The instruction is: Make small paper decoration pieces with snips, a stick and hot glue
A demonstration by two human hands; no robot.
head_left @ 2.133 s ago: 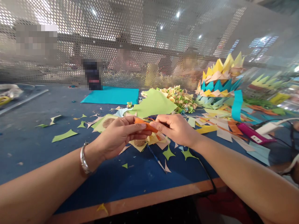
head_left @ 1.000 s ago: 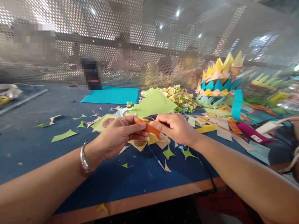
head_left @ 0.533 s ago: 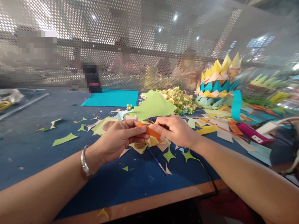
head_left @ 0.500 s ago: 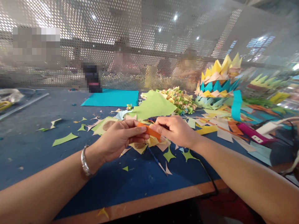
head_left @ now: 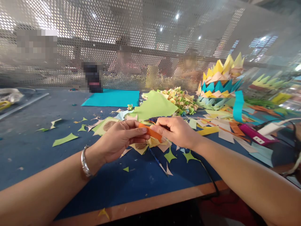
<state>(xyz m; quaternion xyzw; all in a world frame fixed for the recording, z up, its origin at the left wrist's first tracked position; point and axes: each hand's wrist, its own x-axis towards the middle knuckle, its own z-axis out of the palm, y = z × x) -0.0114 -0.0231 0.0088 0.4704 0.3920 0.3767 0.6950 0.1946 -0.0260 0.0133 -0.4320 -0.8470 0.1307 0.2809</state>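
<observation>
An orange paper strip (head_left: pixel 154 135) is stretched between my two hands above the scrap pile. My left hand (head_left: pixel 125 135), with a silver bangle at the wrist, pinches its left end between thumb and fingers. The right end is gripped by my right hand (head_left: pixel 176 130), its thumb pressed on the paper. Just behind my hands lies a large light green paper sheet (head_left: pixel 156 106). Under and around them are paper cutouts, a tan round disc (head_left: pixel 109 125) and a slim blue pen-like tool (head_left: pixel 158 161) pointing toward the table edge.
Behind are a turquoise sheet (head_left: pixel 115 98), a heap of small folded paper pieces (head_left: pixel 180 99) and a tiered stack of paper crowns (head_left: pixel 219 83). Paper strips, a magenta power strip (head_left: pixel 258 136) and cables lie on the right. A perforated metal screen (head_left: pixel 145 37) rises beyond the table.
Hardly anything differs. Both hands keep hold of the orange paper strip in the same place, and the view has shifted very slightly.
</observation>
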